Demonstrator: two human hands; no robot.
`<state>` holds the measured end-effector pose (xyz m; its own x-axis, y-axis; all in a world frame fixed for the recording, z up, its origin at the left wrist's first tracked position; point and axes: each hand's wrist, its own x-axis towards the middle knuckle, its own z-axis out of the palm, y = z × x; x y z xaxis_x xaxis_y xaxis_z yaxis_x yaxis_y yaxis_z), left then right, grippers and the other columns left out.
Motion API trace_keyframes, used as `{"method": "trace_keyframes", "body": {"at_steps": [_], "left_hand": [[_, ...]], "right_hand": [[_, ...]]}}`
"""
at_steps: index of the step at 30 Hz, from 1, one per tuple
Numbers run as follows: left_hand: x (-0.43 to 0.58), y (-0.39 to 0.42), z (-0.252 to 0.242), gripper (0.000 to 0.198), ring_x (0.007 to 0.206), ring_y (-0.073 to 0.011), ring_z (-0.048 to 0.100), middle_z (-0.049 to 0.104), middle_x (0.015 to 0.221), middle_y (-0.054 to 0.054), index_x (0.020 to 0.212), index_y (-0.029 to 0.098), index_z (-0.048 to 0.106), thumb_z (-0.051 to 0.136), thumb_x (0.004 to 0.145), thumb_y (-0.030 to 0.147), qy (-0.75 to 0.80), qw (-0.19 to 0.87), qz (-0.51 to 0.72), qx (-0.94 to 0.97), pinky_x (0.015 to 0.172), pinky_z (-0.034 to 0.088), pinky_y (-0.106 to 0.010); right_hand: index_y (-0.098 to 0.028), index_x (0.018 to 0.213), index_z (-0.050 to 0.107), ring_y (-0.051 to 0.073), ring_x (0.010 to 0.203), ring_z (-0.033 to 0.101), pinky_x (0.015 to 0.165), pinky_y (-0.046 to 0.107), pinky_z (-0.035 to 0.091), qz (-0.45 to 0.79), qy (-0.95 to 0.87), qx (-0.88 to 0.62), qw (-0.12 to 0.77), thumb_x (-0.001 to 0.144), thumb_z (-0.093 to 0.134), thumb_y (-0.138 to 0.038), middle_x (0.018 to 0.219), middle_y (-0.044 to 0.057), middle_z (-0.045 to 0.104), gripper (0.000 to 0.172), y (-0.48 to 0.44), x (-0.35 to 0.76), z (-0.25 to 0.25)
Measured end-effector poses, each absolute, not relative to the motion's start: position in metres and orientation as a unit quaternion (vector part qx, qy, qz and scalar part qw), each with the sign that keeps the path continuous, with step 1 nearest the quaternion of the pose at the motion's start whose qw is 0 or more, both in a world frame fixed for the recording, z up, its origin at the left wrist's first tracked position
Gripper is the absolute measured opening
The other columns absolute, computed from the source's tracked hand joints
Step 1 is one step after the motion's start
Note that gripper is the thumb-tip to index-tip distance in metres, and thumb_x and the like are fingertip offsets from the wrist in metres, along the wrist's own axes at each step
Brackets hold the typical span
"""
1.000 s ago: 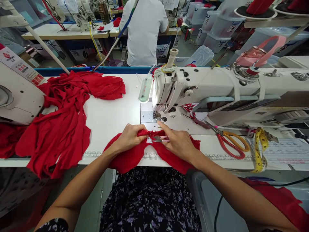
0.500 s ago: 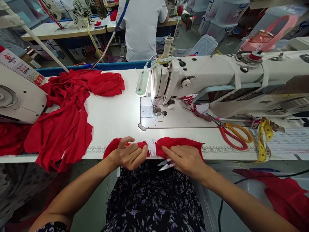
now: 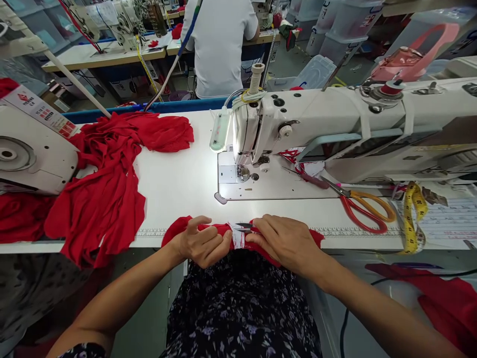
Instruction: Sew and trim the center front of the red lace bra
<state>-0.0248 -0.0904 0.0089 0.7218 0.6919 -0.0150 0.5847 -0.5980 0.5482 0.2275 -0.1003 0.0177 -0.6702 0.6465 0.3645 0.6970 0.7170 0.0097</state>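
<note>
Under hands (image 3: pixel 204 244), red cloth (image 3: pixel 176 228) half-hidden.

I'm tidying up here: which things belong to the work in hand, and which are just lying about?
In the work:
red fabric piece with a white section, held by the left hand and right hand
thread snips in the right hand

Apparently lying about:
scissors with red and orange handles
yellow tape measure
handwritten paper
red fabric heap, possibly related
</note>
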Motion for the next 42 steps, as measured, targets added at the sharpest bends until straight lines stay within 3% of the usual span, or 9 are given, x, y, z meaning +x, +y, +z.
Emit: {"method": "trace_keyframes", "body": {"at_steps": [4, 9, 11, 24, 33, 42], "left_hand": [[-0.026, -0.091, 0.005, 0.016, 0.044, -0.0092, 0.027, 0.04, 0.048, 0.008, 0.071, 0.028, 0.062, 0.055, 0.08, 0.016, 0.308, 0.155, 0.134, 0.929, 0.068, 0.042, -0.037], [-0.023, -0.088, -0.002, 0.015, 0.048, -0.0085, 0.032, 0.039, 0.047, 0.009, 0.073, 0.023, 0.063, 0.057, 0.079, 0.011, 0.142, -0.228, 0.362, 0.893, 0.07, 0.039, -0.033], [-0.02, -0.087, -0.001, 0.015, 0.051, -0.0081, 0.033, 0.038, 0.05, 0.009, 0.071, 0.019, 0.065, 0.056, 0.08, 0.01, 0.12, -0.291, 0.394, 0.864, 0.075, 0.038, -0.034], [-0.02, -0.086, -0.001, 0.018, 0.056, -0.0077, 0.035, 0.039, 0.055, 0.008, 0.07, 0.019, 0.066, 0.056, 0.08, 0.008, 0.123, -0.284, 0.397, 0.864, 0.078, 0.039, -0.035], [-0.019, -0.086, 0.0, 0.02, 0.055, -0.0074, 0.034, 0.039, 0.055, 0.007, 0.07, 0.018, 0.068, 0.054, 0.082, 0.009, 0.123, -0.273, 0.398, 0.867, 0.076, 0.038, -0.035], [-0.018, -0.085, 0.001, 0.018, 0.054, -0.0074, 0.033, 0.04, 0.052, 0.008, 0.068, 0.021, 0.065, 0.056, 0.079, 0.01, 0.128, -0.28, 0.396, 0.865, 0.076, 0.038, -0.035]], "right_hand": [[-0.02, 0.084, 0.053, 0.012, 0.058, 0.045, 0.057, 0.029, 0.029, -0.083, -0.914, -0.364, 0.161, 0.104, 0.042, -0.038, 0.069, -0.002, 0.054, 0.03, -0.1, 0.228, 0.018], [-0.02, 0.085, 0.052, 0.012, 0.059, 0.044, 0.057, 0.03, 0.028, -0.086, -0.916, -0.353, 0.169, 0.105, 0.042, -0.038, 0.069, -0.003, 0.053, 0.029, -0.098, 0.23, 0.018], [-0.02, 0.085, 0.052, 0.012, 0.058, 0.043, 0.058, 0.029, 0.028, -0.086, -0.917, -0.35, 0.173, 0.105, 0.041, -0.038, 0.069, -0.003, 0.053, 0.029, -0.097, 0.231, 0.019], [-0.019, 0.08, 0.055, 0.012, 0.056, 0.039, 0.055, 0.03, 0.024, -0.065, -0.93, -0.309, 0.189, 0.104, 0.044, -0.039, 0.064, -0.003, 0.05, 0.033, -0.087, 0.235, 0.016], [-0.016, 0.091, 0.056, 0.01, 0.056, 0.046, 0.055, 0.027, 0.029, 0.107, -0.915, -0.31, 0.236, 0.105, 0.04, -0.044, 0.068, -0.002, 0.058, 0.035, -0.081, 0.233, 0.0], [-0.017, 0.088, 0.057, 0.011, 0.056, 0.045, 0.055, 0.028, 0.028, 0.055, -0.919, -0.304, 0.245, 0.104, 0.044, -0.044, 0.066, -0.002, 0.056, 0.034, -0.08, 0.235, 0.001]]}}
